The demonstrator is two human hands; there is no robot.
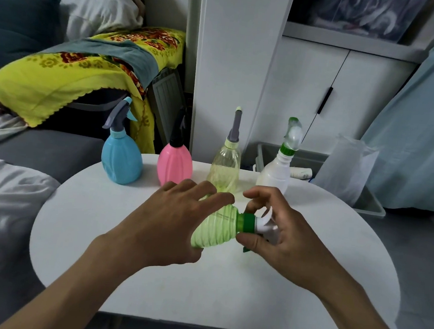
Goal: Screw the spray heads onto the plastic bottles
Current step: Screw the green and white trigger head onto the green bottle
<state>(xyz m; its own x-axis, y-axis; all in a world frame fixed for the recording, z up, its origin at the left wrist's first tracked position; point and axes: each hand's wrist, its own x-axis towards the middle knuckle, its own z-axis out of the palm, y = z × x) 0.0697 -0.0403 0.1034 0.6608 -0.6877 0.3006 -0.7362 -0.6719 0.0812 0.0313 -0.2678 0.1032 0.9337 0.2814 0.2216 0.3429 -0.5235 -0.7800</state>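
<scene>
A ribbed green bottle (215,229) lies tilted on its side above the middle of the white table (147,284), neck pointing right. My left hand (171,220) wraps its body. My right hand (278,235) pinches the green collar (248,222) of a white spray head (267,225) sitting on the neck. Along the table's far edge stand a blue bottle (122,158), a pink bottle (174,167), a pale yellow bottle (224,169) and a white bottle (275,173), each upright with a spray head on top.
A grey sofa with a yellow flowered blanket (82,73) lies to the left. White cupboard doors (329,95) stand behind the table. A grey bin (370,204) with a clear bag sits at the back right on the floor.
</scene>
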